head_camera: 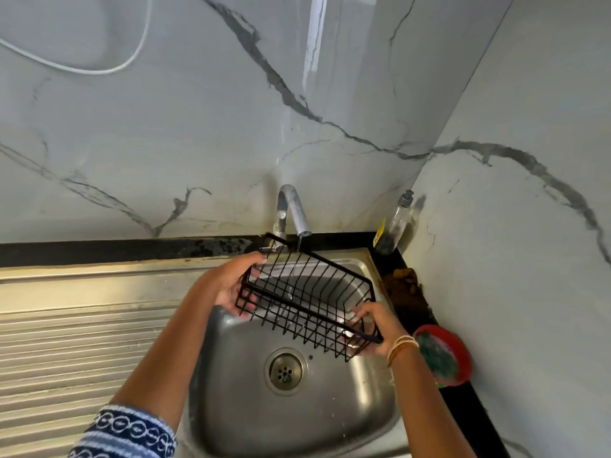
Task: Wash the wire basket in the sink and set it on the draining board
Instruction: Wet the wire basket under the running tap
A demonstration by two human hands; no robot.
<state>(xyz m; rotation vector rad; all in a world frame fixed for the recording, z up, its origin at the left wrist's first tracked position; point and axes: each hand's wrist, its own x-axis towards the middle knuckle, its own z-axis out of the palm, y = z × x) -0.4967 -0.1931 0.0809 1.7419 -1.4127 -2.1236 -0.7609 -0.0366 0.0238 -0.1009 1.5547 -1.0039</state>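
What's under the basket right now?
The sink bowl lies below the basket, drain just clear of it. A thin water stream runs through. Wires partly hide the bowl's back wall.

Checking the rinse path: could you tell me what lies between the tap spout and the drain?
In the head view, the black wire basket lies between spout and drain.

Wire basket (307, 292) above sink (251, 421) (under tap (292, 209)); draining board (82, 342) left.
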